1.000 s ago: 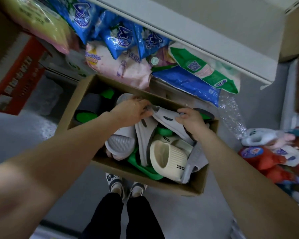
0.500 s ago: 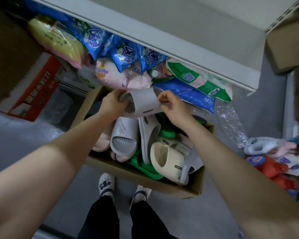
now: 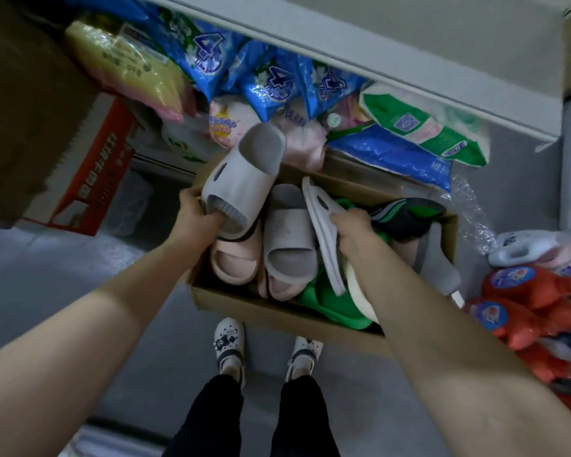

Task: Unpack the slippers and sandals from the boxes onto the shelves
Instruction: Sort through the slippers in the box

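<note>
— Hands first: what has each got?
— Left hand (image 3: 197, 215) grips a grey slipper (image 3: 241, 178) by its heel, lifted over the far-left corner of the cardboard box (image 3: 277, 313). Right hand (image 3: 351, 229) clamps a matching slipper (image 3: 323, 232) on edge, probably pairing them for the shelf (image 3: 360, 44).
— And inside the box?
— Pink, grey, green and cream slippers, jumbled together.

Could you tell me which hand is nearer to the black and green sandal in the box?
Right. The right hand is beside the black and green sandal; the left hand is across the box.
</note>
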